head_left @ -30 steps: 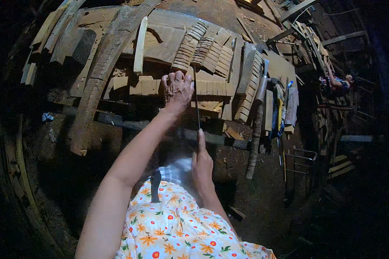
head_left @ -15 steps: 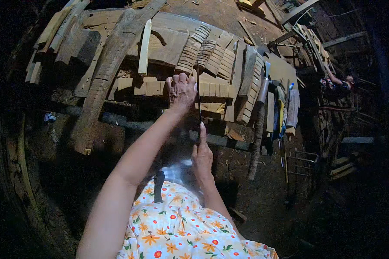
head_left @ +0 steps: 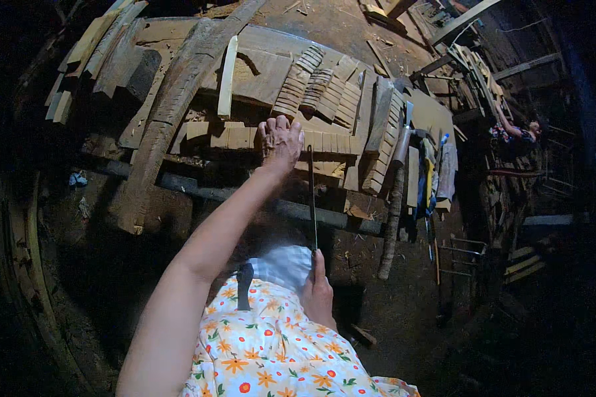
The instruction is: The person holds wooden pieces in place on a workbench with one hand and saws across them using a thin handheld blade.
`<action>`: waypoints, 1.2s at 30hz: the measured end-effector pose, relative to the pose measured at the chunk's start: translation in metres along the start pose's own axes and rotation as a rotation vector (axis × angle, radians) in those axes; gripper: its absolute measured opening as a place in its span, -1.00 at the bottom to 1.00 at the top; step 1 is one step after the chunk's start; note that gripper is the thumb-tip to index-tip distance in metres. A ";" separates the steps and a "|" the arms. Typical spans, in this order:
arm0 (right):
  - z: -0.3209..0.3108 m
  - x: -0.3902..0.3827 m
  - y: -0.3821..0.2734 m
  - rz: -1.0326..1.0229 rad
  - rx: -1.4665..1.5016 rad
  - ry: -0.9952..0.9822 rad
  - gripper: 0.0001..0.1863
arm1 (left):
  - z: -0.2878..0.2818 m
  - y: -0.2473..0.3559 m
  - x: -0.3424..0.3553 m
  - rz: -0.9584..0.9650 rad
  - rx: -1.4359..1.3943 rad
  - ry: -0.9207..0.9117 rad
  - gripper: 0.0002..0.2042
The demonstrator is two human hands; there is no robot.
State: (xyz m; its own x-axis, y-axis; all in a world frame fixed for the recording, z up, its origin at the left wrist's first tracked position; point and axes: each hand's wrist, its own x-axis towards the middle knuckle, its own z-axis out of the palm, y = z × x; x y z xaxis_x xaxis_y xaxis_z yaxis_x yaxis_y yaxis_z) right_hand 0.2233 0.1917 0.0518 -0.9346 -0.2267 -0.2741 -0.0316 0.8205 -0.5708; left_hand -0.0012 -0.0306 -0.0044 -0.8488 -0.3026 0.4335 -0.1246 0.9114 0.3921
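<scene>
My left hand [head_left: 283, 140] is closed over a long wooden strip [head_left: 238, 137] lying crosswise at the near side of the bench, its knuckles upward. Evenly spaced cut lines mark the strip on both sides of that hand. Lower down, close to my body, my right hand [head_left: 319, 294] grips a handsaw; its long thin blade [head_left: 313, 192] is seen nearly edge-on and points away from me. The blade's tip lies by the strip's near edge, just right of my left hand. The saw's handle is mostly hidden by my fingers.
Rows of slatted wooden pieces [head_left: 299, 81] lie beyond the strip. A rough timber [head_left: 169, 106] crosses the bench at left, beside a pale stick [head_left: 227, 78]. Toward the right are a wooden-handled tool [head_left: 395, 198] and a yellow object [head_left: 430, 175]. Another person [head_left: 513, 130] is at far right.
My right hand has drawn the saw back toward my body, so the blade's far end has come from beyond the strip to its near edge. My left hand stays on the strip.
</scene>
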 end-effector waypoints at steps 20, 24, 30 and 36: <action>0.003 0.027 -0.023 -0.059 0.053 0.059 -0.15 | -0.018 -0.022 -0.003 0.015 -0.144 0.053 -0.86; 0.005 0.032 -0.025 -0.023 0.112 0.004 -0.20 | -0.020 -0.012 -0.003 0.001 -0.072 0.036 -0.84; 0.008 0.039 -0.025 -0.086 0.075 0.041 -0.19 | -0.020 -0.008 -0.002 -0.036 -0.030 0.016 -0.84; 0.007 0.040 -0.029 -0.029 0.078 -0.033 -0.19 | -0.021 -0.004 -0.004 -0.034 0.007 0.034 -0.84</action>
State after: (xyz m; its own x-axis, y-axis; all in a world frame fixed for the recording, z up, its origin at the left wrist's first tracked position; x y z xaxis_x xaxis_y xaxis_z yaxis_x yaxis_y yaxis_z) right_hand 0.1895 0.1549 0.0523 -0.9214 -0.2682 -0.2813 -0.0295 0.7700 -0.6373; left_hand 0.0133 -0.0393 0.0090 -0.8263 -0.3426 0.4471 -0.1569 0.9023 0.4015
